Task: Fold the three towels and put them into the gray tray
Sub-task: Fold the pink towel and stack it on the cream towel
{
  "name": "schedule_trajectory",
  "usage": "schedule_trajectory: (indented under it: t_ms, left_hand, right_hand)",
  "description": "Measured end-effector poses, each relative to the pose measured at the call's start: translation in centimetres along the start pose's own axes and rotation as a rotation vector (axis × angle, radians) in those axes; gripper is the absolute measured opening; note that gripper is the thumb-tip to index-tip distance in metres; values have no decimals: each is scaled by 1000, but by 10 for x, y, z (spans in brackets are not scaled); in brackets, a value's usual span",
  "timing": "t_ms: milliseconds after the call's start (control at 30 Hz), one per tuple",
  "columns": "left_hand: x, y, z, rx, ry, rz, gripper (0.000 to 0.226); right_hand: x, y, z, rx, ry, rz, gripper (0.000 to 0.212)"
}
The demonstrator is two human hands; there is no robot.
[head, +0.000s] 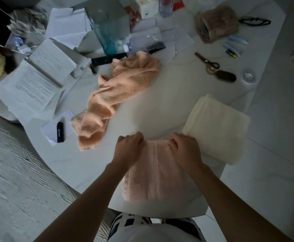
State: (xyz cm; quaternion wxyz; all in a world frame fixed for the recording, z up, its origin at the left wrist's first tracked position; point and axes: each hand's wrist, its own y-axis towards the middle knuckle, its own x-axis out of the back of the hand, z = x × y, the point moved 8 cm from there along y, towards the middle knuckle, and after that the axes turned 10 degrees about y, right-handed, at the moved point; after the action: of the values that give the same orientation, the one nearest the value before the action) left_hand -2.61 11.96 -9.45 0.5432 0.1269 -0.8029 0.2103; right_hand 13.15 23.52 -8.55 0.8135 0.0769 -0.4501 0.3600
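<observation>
A pale pink towel (pixel 153 173) lies flat and folded at the near edge of the white table (pixel 169 95). My left hand (pixel 127 148) grips its far left corner and my right hand (pixel 184 148) grips its far right corner, fingers curled on the cloth. A cream towel (pixel 217 126) sits folded just right of my right hand. A peach towel (pixel 114 95) lies crumpled in a long heap toward the table's middle left. No gray tray is visible.
Papers (pixel 38 79) and a black stick (pixel 60 132) clutter the left. A clear blue vase (pixel 106 32) stands at the back. Scissors (pixel 207 62), a dark oval case (pixel 225 76) and a furry pouch (pixel 216 23) lie at the right.
</observation>
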Motion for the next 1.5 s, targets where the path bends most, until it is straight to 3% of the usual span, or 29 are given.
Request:
schedule_trajectory:
  t_ms: [200, 367, 633, 800, 933, 1000, 1133, 1267, 1400, 1500]
  left_hand:
    - [-8, -11, 19, 170, -128, -13, 10]
    - [-25, -33, 31, 197, -174, 55, 17]
    - [-26, -32, 44, 424, -354, -74, 16]
    - [-33, -69, 67, 670, -521, 35, 64]
    - [-41, -103, 66, 700, -727, 170, 42]
    - [-51, -122, 57, 728, -862, 303, 51]
    - [-61, -141, 47, 767, -894, 445, 55]
    - [-37, -118, 22, 729, -895, 357, 56]
    - [-5, -78, -28, 544, -886, 327, 68]
    - [30, -35, -76, 410, -861, 191, 47]
  right_hand:
    - [-22, -20, -17, -279, 162, 20, 29]
    - [-39, -34, -35, -507, 260, 43, 30]
    - [-35, -34, -42, -501, 350, 2, 33]
    - [-36, -68, -65, -615, 471, 197, 37]
    - [-40, -101, -69, -681, 553, 295, 40]
    - [-45, -115, -67, -708, 592, 313, 43]
    - [-46, -128, -65, -718, 643, 200, 40]
    - [-28, -134, -60, -734, 784, 81, 44]
    - [18, -127, -62, -650, 837, -46, 32]
    - [71, -113, -85, -647, 974, -232, 17]
